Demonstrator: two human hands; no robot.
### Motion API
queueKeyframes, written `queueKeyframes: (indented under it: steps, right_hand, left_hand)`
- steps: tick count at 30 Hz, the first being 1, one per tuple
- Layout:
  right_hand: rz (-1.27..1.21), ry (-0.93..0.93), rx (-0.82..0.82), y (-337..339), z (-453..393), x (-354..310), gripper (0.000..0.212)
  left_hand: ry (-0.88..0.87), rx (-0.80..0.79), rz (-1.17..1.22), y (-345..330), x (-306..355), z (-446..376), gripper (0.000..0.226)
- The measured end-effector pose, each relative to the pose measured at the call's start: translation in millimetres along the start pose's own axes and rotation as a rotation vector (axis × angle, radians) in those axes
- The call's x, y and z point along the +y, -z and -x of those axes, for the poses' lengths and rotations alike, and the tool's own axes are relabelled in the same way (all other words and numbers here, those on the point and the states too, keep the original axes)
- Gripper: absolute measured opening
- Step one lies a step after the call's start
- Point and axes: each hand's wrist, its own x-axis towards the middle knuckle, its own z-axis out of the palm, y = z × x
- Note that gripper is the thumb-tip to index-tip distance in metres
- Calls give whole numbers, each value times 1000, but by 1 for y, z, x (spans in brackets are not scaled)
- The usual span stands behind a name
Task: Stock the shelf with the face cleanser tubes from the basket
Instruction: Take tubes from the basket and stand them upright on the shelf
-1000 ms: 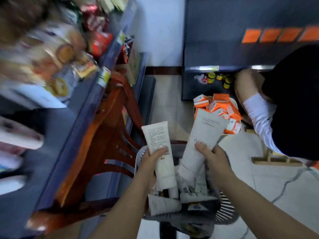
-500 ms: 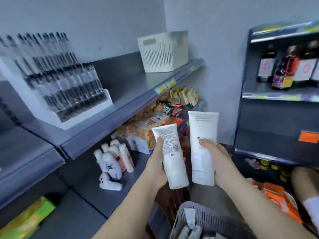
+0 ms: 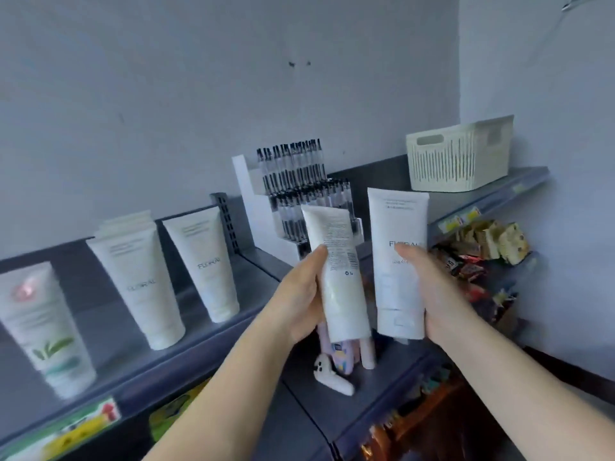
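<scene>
I note the two held tubes look like smooth white plastic with a slight sheen. The shelf reads as matt grey painted metal. The cream basket at its right end is slatted matt plastic.

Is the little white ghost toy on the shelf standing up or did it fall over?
Fallen over. The ghost toy lies on its side on the lower shelf, beside the pink bottles.

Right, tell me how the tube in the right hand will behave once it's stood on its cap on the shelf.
The tube in the right hand is tall on a narrow cap, so it probably tips if nudged. Tubes already on the shelf lean back, so expect the same. Its smooth body likely dents under a firm grip.
</scene>
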Motion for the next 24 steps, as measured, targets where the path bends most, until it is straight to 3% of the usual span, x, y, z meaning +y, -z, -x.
queueKeyframes:
  steps: [6, 11, 16, 24]
  right_hand:
    - [-54, 29, -249, -87, -12, -24, 19]
    - [-42, 103, -393, -154, -31, -45, 21]
    - [-53, 176, -442, -204, -58, -58, 22]
    - [-66, 227, -513, -249, -113, -64, 6]
  left_hand:
    - [-255, 62, -222, 40, 94, 32, 51]
    - [-413, 159, -373, 63, 163, 45, 28]
    - [-514, 296, -487, 88, 215, 40, 24]
    - [-580, 532, -517, 131, 252, 4, 24]
